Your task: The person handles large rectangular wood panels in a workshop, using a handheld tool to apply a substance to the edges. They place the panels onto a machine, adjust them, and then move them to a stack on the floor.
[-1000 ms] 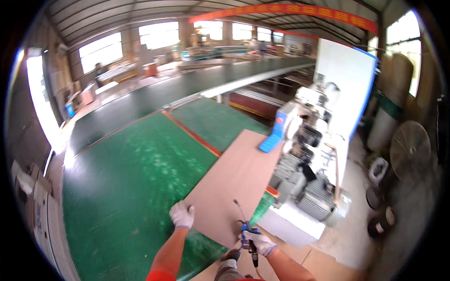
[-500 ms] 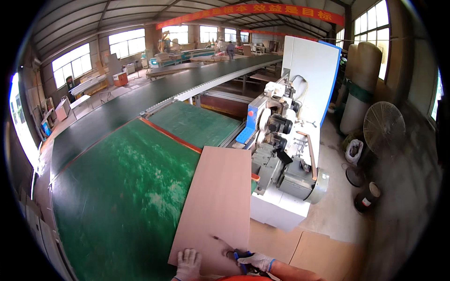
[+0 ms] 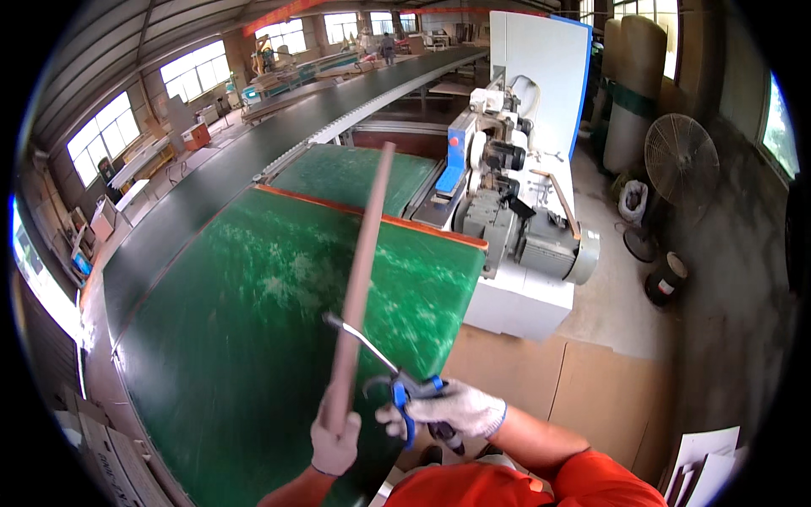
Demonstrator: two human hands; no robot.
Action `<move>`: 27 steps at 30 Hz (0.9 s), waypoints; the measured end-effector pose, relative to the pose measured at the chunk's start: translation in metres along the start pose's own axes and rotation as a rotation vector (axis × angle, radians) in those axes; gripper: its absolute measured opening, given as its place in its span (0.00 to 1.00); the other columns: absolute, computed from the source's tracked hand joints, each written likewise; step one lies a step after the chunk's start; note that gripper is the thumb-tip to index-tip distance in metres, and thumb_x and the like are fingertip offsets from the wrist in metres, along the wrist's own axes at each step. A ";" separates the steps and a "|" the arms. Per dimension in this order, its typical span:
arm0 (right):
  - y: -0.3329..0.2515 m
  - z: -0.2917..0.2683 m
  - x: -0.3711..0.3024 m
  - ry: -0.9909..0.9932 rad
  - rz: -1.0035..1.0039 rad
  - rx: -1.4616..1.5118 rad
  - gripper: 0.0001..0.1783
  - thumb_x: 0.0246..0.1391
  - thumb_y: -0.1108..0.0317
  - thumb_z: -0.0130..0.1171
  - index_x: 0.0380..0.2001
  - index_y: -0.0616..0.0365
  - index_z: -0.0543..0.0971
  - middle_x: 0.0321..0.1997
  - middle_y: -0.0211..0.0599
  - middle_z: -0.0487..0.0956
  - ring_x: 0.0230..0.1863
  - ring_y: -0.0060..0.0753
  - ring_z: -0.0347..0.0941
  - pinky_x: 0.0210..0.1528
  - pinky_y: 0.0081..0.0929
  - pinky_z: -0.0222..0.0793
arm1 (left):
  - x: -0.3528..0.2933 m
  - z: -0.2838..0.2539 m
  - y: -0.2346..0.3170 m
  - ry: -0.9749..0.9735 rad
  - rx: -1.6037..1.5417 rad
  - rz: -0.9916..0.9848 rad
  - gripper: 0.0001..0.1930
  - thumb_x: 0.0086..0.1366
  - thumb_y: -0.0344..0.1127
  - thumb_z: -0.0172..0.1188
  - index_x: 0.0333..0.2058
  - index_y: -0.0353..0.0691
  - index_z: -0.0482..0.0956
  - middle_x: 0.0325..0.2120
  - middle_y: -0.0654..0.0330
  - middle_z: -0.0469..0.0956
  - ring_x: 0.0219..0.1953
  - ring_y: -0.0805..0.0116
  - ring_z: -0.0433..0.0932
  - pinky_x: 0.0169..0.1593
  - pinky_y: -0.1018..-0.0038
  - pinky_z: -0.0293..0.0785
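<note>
A fan (image 3: 682, 160), white bag (image 3: 632, 201) and black bucket (image 3: 666, 282) stand near the right edge of the floor (image 3: 621, 296); a machine (image 3: 541, 80) stands right of the green table (image 3: 220, 338).

1. Left hand (image 3: 336, 443): gloved, off-white.
2. Right hand (image 3: 460, 408): gloved, same off-white, blue-violet edge at the wrist.
3. Board (image 3: 361, 275), in left hand: plain pinkish brown.
4. Air gun (image 3: 409, 394), in right hand: black and bright blue, silvery along the front, dark at the tip.
5. Table (image 3: 228, 355), beyond left hand: green, mottled with pale scuffs.
6. Strip (image 3: 422, 226), beyond both hands: orange-red.
7. Motor (image 3: 545, 251), beyond right hand: grey.
8. Cabinet (image 3: 541, 72), far beyond right hand: white, blue edge.
9. Floor sheets (image 3: 601, 389), right of right hand: tan.
10. Shirt (image 3: 473, 488), just behind right hand: red-orange.
</note>
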State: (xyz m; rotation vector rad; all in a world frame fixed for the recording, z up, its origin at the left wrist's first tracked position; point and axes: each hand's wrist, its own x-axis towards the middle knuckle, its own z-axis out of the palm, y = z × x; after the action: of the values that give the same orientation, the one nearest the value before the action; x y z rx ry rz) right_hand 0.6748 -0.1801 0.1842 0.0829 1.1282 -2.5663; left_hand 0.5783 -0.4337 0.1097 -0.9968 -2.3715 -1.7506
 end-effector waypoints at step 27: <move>0.163 -0.146 -0.145 0.977 -0.110 0.124 0.12 0.65 0.58 0.69 0.41 0.55 0.87 0.35 0.29 0.84 0.31 0.26 0.77 0.37 0.27 0.74 | -0.224 0.152 -0.046 -1.110 -0.609 -0.753 0.23 0.74 0.43 0.59 0.61 0.35 0.75 0.51 0.57 0.79 0.51 0.65 0.79 0.57 0.68 0.75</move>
State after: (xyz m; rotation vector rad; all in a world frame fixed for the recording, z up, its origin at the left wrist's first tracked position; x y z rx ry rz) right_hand 0.8528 -0.1367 -0.0040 1.4565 1.2503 -2.7049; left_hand 0.7839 -0.4145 -0.0710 -1.6049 -3.1908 -2.8590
